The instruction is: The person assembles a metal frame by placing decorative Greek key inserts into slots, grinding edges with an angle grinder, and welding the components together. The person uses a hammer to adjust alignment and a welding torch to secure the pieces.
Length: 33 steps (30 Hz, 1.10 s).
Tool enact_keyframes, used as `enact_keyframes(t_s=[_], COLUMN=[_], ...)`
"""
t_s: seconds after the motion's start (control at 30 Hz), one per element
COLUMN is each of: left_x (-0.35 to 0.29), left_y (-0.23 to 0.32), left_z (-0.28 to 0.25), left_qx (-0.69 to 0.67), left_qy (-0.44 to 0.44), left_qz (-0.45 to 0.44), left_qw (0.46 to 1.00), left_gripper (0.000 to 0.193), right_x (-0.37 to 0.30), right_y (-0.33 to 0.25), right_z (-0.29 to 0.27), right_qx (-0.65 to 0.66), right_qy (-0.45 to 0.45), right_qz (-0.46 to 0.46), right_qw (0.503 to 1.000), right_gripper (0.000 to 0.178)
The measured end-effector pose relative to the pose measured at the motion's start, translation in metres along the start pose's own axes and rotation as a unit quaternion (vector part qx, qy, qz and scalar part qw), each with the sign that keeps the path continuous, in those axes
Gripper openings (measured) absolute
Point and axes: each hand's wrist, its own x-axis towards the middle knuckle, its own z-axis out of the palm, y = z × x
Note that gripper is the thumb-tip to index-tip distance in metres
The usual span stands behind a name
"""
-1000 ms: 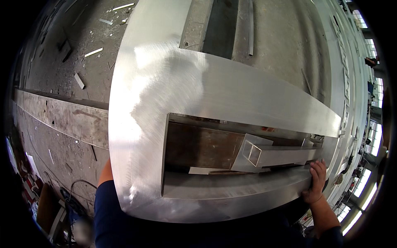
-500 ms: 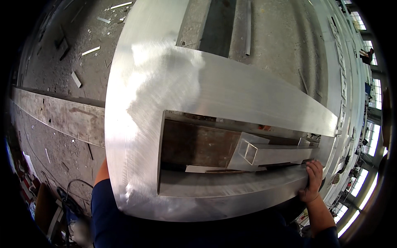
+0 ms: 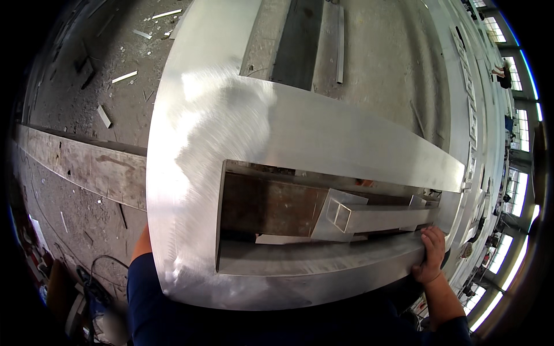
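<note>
A large brushed aluminium frame (image 3: 346,124) of wide flat bars fills the middle of the head view, with a shiny ground patch at its left corner. My right hand (image 3: 431,254) is wrapped over its near bar toward the right end, fingers on top and thumb at the near side. Behind the frame's left edge, part of my left arm (image 3: 141,247) shows, but the left hand itself is hidden. Through the frame's near opening I see a hollow aluminium square tube (image 3: 386,217) lying on a flat plate piece (image 3: 326,222).
A rust-stained steel beam (image 3: 86,153) runs under the frame from the left. Metal offcuts (image 3: 104,115) lie scattered on the dirty floor. Cables (image 3: 95,268) are at lower left. On the right, long pale metal pieces (image 3: 470,115) stretch away near a row of windows.
The view has shifted slightly, so the frame and tube appear a little farther left. My right hand keeps its hold on the near bar.
</note>
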Motion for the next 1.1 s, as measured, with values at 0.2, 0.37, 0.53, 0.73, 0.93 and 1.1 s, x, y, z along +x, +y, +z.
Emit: enact_keyframes(t_s=[0.2,0.37,0.53,0.73,0.93,1.1], left_x=[-0.003,0.005,-0.007,-0.073,-0.243,-0.340], left_y=[-0.001,0.002,0.004,0.011,0.035,0.055], left_z=[-0.001,-0.004,-0.017,-0.048,-0.089,-0.117], left_qx=[-0.001,0.002,0.021,0.099,0.155,-0.091], left_qy=[0.000,0.005,0.013,0.089,0.125,0.295], left_qz=[-0.009,-0.003,-0.018,-0.003,-0.135,-0.385], left_qw=[1.000,1.000,1.000,0.991,0.971,0.870], left_gripper=[0.031,0.030,0.030,0.030,0.028,0.033], right_x=[0.010,0.003,0.011,0.010,0.007,0.001], right_y=[-0.001,-0.006,-0.004,-0.013,-0.013,-0.012], right_z=[-0.001,-0.001,-0.001,-0.010,-0.005,0.001], right_qx=[0.007,0.006,0.010,0.008,0.026,0.060], right_qy=[0.000,0.016,0.024,0.087,0.169,0.170], right_qz=[-0.004,0.001,-0.014,-0.022,-0.011,-0.001], right_qw=[1.000,1.000,1.000,0.996,0.985,0.984], right_gripper=[0.072,0.072,0.070,0.065,0.059,0.057])
